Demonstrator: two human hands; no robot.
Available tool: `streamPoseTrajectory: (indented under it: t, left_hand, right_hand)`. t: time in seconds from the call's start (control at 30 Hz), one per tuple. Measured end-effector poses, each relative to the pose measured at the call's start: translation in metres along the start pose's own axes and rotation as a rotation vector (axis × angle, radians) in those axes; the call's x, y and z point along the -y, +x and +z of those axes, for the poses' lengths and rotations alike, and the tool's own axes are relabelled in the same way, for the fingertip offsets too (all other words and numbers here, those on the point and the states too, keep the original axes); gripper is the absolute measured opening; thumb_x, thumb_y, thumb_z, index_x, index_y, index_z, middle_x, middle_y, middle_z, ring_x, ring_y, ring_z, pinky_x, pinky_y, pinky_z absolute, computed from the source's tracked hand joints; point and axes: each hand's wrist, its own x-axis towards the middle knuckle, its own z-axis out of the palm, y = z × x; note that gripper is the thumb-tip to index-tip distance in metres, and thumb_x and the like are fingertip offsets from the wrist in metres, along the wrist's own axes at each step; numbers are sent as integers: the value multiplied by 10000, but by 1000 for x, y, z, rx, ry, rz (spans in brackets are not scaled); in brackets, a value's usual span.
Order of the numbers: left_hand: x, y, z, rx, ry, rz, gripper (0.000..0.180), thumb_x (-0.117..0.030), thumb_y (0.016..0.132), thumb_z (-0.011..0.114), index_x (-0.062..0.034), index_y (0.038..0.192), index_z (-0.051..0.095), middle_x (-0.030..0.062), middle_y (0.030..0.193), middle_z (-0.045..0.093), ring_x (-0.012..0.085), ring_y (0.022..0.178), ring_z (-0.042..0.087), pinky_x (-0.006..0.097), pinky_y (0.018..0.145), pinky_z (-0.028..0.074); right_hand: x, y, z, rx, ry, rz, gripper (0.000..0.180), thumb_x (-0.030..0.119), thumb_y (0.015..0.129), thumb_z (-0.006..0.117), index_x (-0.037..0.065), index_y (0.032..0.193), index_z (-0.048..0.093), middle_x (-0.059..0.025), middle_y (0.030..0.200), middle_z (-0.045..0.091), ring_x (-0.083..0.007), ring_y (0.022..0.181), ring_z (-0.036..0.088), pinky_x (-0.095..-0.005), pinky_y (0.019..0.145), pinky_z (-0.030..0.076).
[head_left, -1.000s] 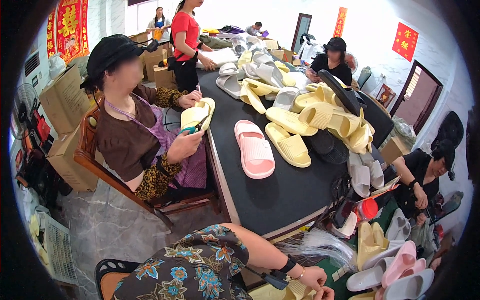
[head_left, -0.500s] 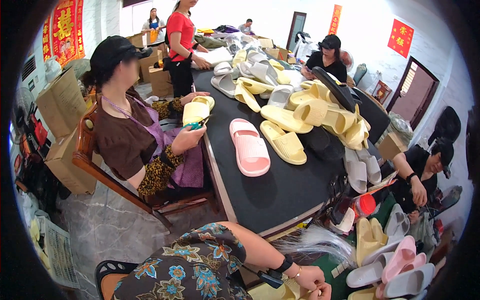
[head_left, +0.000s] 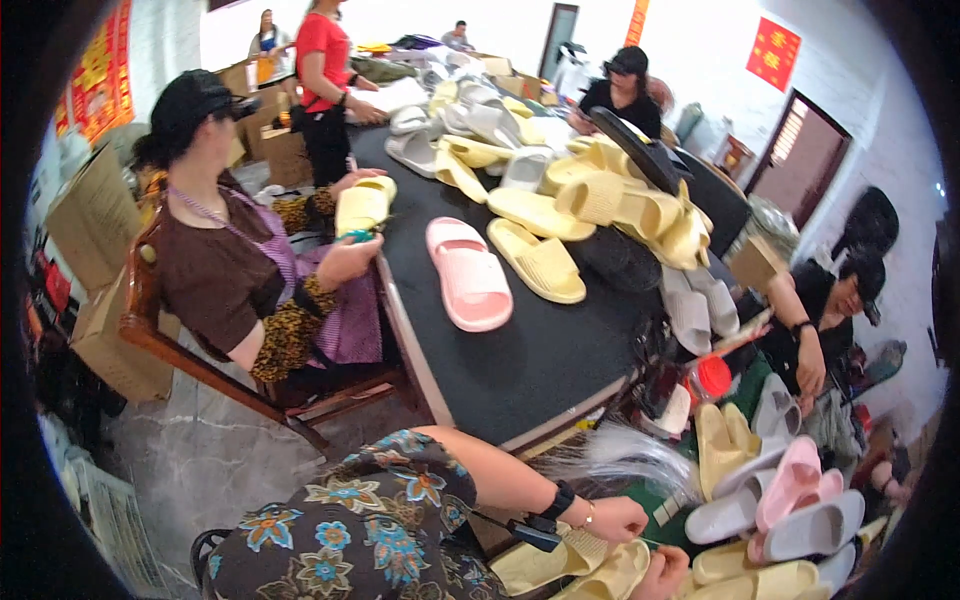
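My left hand [head_left: 618, 518] is closed in a pinch above two pale yellow slide sandals [head_left: 612, 574] at the bottom edge. A black band circles that wrist. My right hand [head_left: 662, 572] is close below it, beside a slide's edge, with its fingers curled and partly cut off by the frame. Something thin and pale seems to run between the two hands, but it is too fine to name. A bundle of clear, thin strands [head_left: 625, 460] lies just beyond my left hand.
Grey, pink and yellow slides [head_left: 735, 505] crowd the right of my hands, near a red-lidded jar [head_left: 708, 377]. A black table [head_left: 500, 390] carries a pink slide [head_left: 468, 275] and a yellow heap [head_left: 640, 200]. A seated co-worker [head_left: 235, 230] holds a yellow slide; another [head_left: 815, 330] reaches in.
My view has shifted, so the scene sits further left and higher. My hands were together; now the left is apart from the right, above it. More of the yellow slides shows under them.
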Motion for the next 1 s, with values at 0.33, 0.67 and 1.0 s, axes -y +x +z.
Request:
streamPoseTrajectory:
  t: [0.33, 0.67, 1.0]
  left_hand:
    - [-31, 11, -44, -144, 45, -73, 152, -81, 763, 582, -9, 898, 585, 140, 849, 581, 309, 800, 587, 387, 708, 476]
    - [-100, -53, -209, -969, 677, 2, 410, -111, 733, 660, -48, 1124, 555, 175, 1180, 545, 342, 1173, 473, 421, 1031, 350]
    - [11, -137, -308, -1588, 677, -315, 936, -157, 599, 810, -9, 1383, 321, 244, 1316, 454, 378, 1255, 425, 430, 1049, 356]
  right_hand:
    - [20, -54, 0, 338, -342, -179, 167, 138, 906, 580, -17, 918, 642, -119, 738, 644, -180, 648, 577, -326, 624, 483]
    - [15, -58, 21, 555, -446, -120, 323, 289, 890, 624, -32, 880, 588, -231, 805, 623, -406, 741, 590, -419, 673, 473]
    - [37, -72, 14, 499, -741, 87, 481, 448, 866, 596, -28, 873, 663, -248, 862, 645, -406, 819, 615, -455, 739, 472]
